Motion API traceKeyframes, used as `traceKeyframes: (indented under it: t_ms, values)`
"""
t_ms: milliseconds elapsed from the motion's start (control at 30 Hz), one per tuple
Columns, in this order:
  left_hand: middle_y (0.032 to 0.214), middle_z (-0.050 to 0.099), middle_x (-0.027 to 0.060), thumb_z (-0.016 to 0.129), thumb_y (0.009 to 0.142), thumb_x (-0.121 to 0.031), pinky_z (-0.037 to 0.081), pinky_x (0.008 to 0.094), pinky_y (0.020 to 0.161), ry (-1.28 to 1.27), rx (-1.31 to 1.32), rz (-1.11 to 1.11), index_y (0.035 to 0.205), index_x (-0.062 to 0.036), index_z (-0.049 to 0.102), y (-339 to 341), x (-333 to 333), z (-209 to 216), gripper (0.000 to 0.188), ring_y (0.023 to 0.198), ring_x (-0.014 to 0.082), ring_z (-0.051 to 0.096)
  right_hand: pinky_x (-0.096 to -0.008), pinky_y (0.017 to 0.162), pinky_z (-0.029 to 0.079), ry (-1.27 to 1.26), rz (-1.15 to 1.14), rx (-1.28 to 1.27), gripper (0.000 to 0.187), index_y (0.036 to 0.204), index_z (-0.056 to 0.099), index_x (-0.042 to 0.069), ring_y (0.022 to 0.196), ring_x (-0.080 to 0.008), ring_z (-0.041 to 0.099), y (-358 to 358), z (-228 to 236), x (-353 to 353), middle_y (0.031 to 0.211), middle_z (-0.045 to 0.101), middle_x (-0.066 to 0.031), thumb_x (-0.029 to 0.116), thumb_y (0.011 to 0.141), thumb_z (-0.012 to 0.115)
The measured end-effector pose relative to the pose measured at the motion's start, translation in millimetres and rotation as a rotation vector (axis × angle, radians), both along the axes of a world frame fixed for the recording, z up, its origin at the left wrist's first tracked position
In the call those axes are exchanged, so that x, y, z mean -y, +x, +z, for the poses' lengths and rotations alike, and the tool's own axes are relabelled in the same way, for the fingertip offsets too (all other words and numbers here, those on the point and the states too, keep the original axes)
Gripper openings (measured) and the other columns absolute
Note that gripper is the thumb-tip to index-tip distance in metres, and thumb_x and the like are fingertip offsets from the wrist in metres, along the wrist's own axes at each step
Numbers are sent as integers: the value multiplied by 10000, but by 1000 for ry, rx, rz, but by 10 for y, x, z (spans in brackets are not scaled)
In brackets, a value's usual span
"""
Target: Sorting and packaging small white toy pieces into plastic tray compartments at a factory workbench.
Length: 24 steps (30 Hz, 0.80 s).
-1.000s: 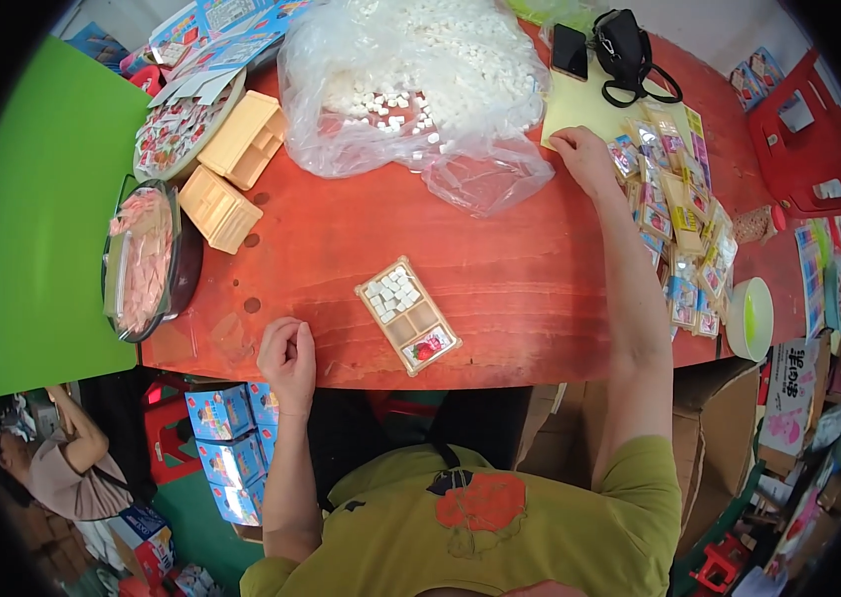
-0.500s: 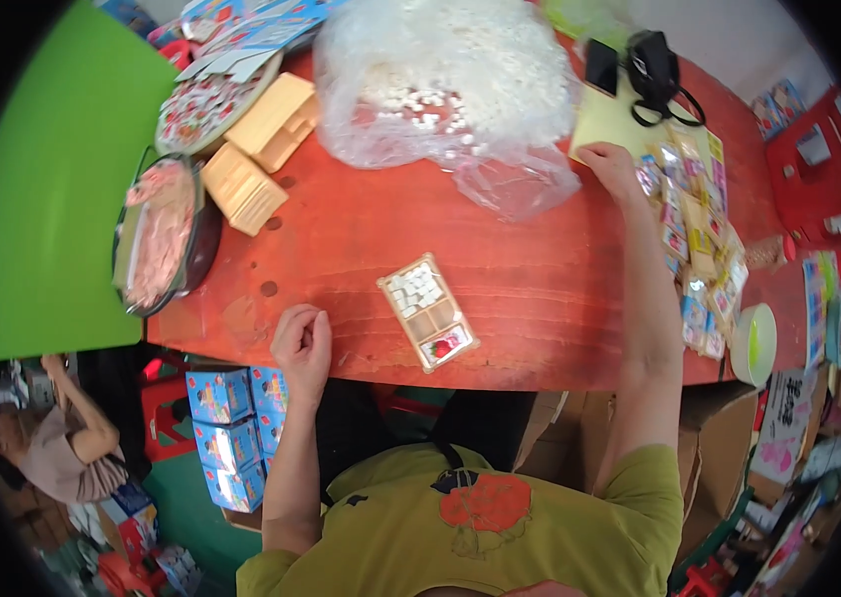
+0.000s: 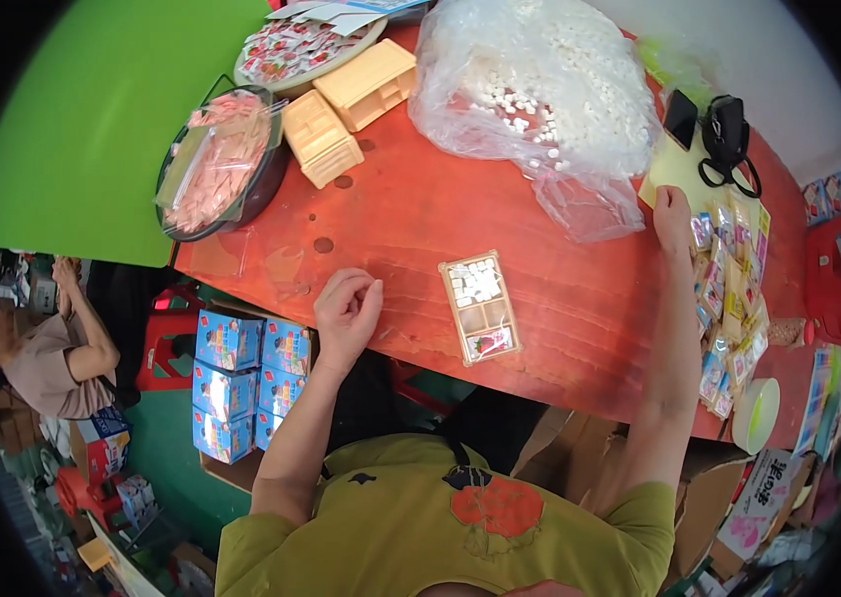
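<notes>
Beige and rectangular, the divided tray (image 3: pixel 473 318) mid-frame seemed light, stiff, best held by its rims, while left hand (image 3: pixel 349 310) and right hand (image 3: pixel 672 215) curled, contents unclear.

The red table (image 3: pixel 395 204) carries a wooden tray (image 3: pixel 472 319) — near, mid-table. Left, a basin (image 3: pixel 266 187); far, a bag (image 3: pixel 591 207) — right, a bowl (image 3: pixel 765 422).

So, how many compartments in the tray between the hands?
4 in the tray: one far, holding white cubes; one near, holding a packet; two empty compartments, side by side between. Contents may hide dividers.
</notes>
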<state>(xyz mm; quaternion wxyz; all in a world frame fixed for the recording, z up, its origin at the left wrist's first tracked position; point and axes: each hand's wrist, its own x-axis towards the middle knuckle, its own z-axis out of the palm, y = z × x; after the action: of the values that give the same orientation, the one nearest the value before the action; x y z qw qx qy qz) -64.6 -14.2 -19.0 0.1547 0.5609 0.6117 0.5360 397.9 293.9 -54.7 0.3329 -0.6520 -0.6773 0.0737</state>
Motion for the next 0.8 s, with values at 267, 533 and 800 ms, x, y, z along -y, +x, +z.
traceKeyframes:
  t_ms: [267,533,800]
  values:
    - [806,610,52,646,910,18,437,216,612,122,186,-238,875,50,633,793,-775,727,49,699,77,552,-273,615,418,173,-195,-804,307,1026,665,-25,696,-124,552,252,59,21,795,618,-27,267,982,579]
    - [930,646,70,593,987,-315,507,274,691,-585,922,-680,1103,15,616,2606,-2509,585,351,810,160,623,-277,770,479,126,-155,-704,328,1060,670,-46,855,-136,606,27,353,112,908,682,-87,256,966,585]
    - [1093,640,152,567,998,-316,502,370,876,-874,1163,-754,1258,20,539,3468,-3070,213,426,1023,230,618,-402,762,507,183,-46,-381,153,953,639,-37,842,-338,636,-176,328,443,877,641,-190,108,913,612]
